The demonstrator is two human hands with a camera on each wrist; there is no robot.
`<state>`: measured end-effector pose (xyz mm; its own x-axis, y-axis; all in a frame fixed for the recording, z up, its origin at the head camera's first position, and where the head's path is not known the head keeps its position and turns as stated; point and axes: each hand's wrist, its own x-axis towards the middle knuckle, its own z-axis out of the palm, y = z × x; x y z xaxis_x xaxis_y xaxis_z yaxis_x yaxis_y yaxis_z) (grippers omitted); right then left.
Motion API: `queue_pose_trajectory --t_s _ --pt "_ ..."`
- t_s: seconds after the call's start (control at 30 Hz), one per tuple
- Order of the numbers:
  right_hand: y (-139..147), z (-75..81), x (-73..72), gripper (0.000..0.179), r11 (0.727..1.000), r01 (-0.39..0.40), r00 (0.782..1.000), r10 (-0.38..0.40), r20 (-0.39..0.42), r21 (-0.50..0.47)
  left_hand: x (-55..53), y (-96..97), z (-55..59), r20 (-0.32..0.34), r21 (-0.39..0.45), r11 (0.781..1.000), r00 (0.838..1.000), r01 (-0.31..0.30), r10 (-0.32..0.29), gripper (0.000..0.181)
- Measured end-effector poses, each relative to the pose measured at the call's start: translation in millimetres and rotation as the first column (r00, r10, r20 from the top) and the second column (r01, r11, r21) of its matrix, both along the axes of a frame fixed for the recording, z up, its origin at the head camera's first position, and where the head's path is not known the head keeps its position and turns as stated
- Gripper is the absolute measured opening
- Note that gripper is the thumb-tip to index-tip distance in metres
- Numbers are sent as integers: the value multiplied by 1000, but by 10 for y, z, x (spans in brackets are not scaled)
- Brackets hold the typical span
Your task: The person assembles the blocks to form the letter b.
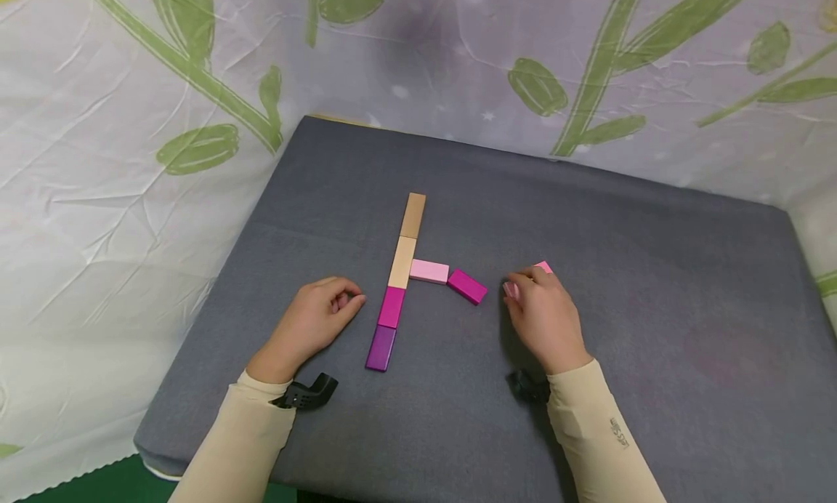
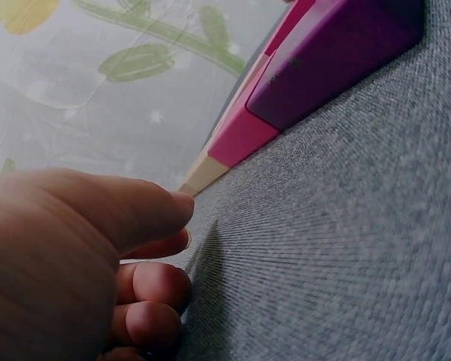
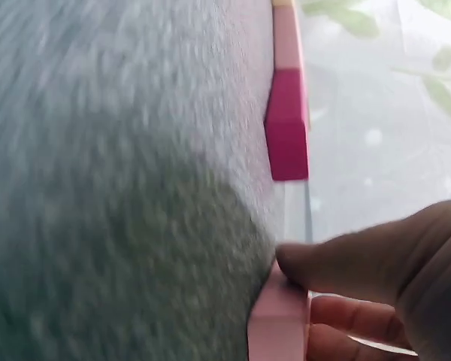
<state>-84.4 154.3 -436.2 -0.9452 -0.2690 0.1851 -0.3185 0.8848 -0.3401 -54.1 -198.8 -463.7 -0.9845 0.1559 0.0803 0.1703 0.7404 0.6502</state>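
Note:
My right hand (image 1: 544, 321) pinches a pink block (image 3: 278, 335) low over the table, mostly hidden under the fingers in the head view; its thumb (image 3: 316, 263) lies on the block's end. To its left, a dark pink block (image 1: 467, 286) lies at a slant, its corner right at a light pink block (image 1: 429, 271). That one meets the side of a straight row: a tan block (image 1: 413, 216), a pale beige block (image 1: 402, 262), a magenta block (image 1: 391, 307) and a purple block (image 1: 381, 348). My left hand (image 1: 312, 321) rests left of the row, fingers loosely curled, holding nothing.
A grey cloth covers the table (image 1: 654, 285). White curtains with green leaf prints (image 1: 418, 74) hang along its back and left side. Each wrist carries a black camera mount, such as the left mount (image 1: 307, 392).

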Motion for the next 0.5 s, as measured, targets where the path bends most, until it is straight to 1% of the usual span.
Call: queue_pose_trajectory --t_s 0.17,0.4,0.5 --pt "100 4 56 34 999 33 999 -33 27 -9 0 6 5 6 -2 1000 1000 0 0 12" --pt "134 20 175 32 996 71 994 -66 85 -52 5 0 4 -4 10 1000 1000 0 0 11" --pt "120 18 233 34 996 75 994 -71 86 -50 7 -3 1 -6 11 1000 1000 -1 1 11"
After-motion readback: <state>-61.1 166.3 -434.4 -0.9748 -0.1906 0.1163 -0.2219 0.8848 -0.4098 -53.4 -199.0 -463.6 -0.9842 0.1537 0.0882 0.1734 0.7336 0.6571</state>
